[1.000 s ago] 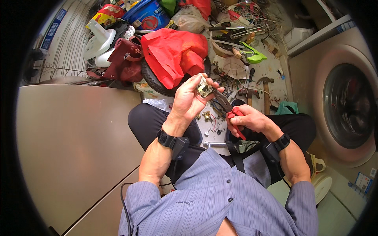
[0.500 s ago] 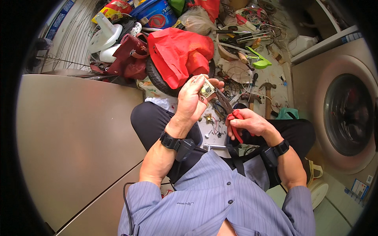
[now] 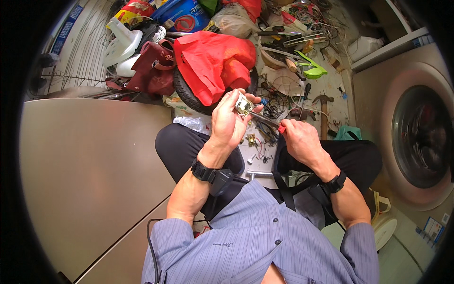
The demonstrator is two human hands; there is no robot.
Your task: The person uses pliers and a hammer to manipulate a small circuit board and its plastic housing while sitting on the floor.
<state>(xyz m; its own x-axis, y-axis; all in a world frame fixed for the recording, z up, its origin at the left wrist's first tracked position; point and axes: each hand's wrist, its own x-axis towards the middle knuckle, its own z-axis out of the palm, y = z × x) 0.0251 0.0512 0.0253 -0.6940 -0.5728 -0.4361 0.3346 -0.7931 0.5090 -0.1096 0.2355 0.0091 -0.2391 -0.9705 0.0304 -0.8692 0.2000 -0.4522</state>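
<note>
Between the thumb and fingers of my left hand point(image 3: 228, 120) is a small pale square box with circuit parts inside point(image 3: 244, 106). My right hand point(image 3: 302, 142) is wrapped round the red handles of a pair of long-nose pliers point(image 3: 268, 121). The dark jaws reach to the box's right edge; whether they pinch a part of it is too small to tell. Below my hands, a small circuit board point(image 3: 252, 139) with red wires lies on the floor among loose screws and bits.
Ahead lies a black tire point(image 3: 189, 92) under a red cloth point(image 3: 215, 61). Hammers point(image 3: 324, 111), a green-handled tool point(image 3: 314, 71) and tangled wires lie at the far right. A washing machine point(image 3: 373, 99) stands to my right, a large beige panel point(image 3: 94, 175) to my left.
My right hand has turned over, back of the hand now up, and rolled the pliers so their handles are mostly covered. The box in my left hand has tilted a little.
</note>
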